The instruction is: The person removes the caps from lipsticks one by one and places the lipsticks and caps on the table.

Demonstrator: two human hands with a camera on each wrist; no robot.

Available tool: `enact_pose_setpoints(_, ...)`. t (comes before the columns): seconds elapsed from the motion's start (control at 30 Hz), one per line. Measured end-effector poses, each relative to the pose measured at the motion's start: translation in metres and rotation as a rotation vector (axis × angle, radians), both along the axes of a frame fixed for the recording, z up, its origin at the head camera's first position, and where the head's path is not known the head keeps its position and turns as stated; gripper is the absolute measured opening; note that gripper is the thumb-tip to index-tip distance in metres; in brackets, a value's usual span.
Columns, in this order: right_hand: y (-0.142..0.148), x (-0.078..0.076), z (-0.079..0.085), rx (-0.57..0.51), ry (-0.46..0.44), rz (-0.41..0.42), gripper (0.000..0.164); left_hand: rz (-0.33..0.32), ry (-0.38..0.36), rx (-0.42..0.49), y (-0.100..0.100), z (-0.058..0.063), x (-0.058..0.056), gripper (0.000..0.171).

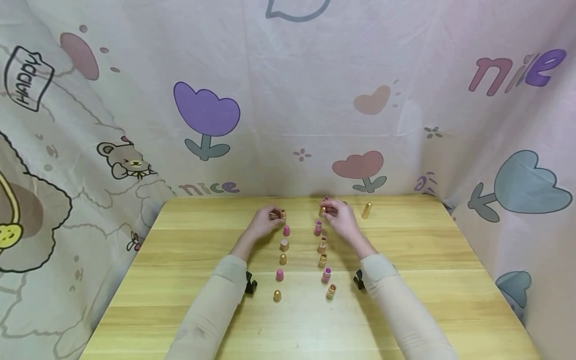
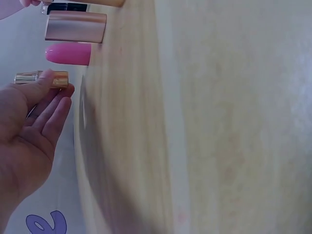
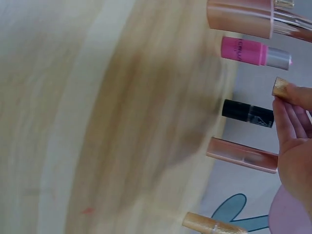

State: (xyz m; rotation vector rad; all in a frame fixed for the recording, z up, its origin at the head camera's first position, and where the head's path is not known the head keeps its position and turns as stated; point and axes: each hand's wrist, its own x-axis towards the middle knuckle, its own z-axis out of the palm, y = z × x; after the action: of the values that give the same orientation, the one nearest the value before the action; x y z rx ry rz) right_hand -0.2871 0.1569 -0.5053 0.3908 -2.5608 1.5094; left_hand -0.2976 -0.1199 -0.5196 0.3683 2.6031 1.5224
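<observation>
While left hand (image 2: 30, 139) pinches glossy cylinder (image 2: 59, 78), right hand (image 3: 296, 151) pinching glittery piece (image 3: 280, 87)

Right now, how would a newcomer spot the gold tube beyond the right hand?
Start at the wooden table, on its far side by the patterned curtain. Just right of the right hand stands a gold tube. Position sets it apart: it's the rightmost of all the tubes.

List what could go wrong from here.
The gold cap, pinched in the right grip, might slip out. That grip may knock over the black tube beside it. The left grip, holding the gold tube, could topple the nearby pink cap.
</observation>
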Motion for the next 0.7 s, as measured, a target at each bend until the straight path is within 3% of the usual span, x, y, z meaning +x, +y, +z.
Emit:
enact_pose_setpoints(0.37,-0.004,0.001,-0.013,0.062,-0.082,0.043,0.039,-0.037,0.027,-0.091,0.001,-0.009,-0.001,0.033)
enact_pose_setpoints(0.7,-0.004,-0.001,-0.023,0.121,-0.101,0.068,0.044,-0.020,0.028,-0.117,0.001,-0.013,-0.002,0.034)
